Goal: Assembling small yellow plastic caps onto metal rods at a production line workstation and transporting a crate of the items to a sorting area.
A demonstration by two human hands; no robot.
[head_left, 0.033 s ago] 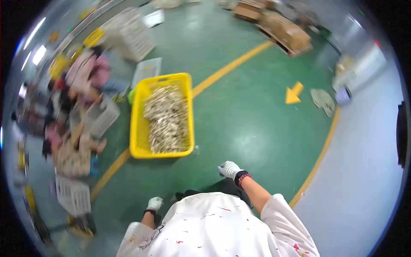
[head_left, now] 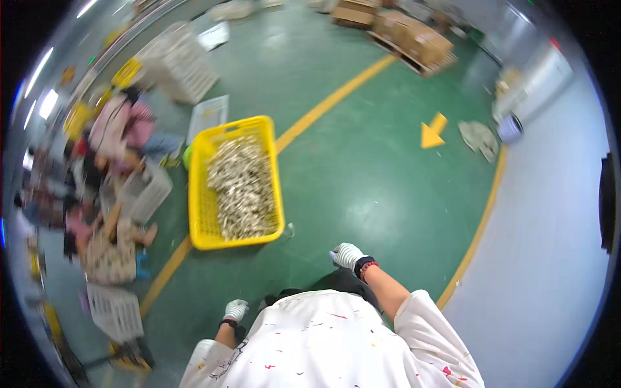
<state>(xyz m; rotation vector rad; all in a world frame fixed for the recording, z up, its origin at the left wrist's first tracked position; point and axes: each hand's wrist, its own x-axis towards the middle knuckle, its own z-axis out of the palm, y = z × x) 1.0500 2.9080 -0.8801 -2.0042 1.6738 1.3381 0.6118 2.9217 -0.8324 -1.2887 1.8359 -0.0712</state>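
Observation:
My right hand (head_left: 348, 255), in a white striped glove with a dark band and a red bracelet at the wrist, hangs in front of me with curled fingers. Nothing shows in it. Lower and to the left, my left hand (head_left: 236, 310) wears a similar glove and a dark wristband; its fingers are curled too, with nothing visible in them. Both hands are apart from the yellow plastic crate (head_left: 196, 220) ahead on the left. A heap of small, shiny silvery-brown pieces (head_left: 242, 187) fills most of the crate; their kind is too blurred to tell.
Several people sit at the left beside white crates (head_left: 116, 313). Tall white crates (head_left: 184, 64) stand behind them. Cardboard boxes (head_left: 414, 39) rest on a pallet at the far right. A cloth (head_left: 479, 139) and a purple bucket (head_left: 510, 129) lie by the right wall.
The view has turned slightly, so the yellow crate and the far surroundings sit further left in the picture. My hands keep nearly the same pose.

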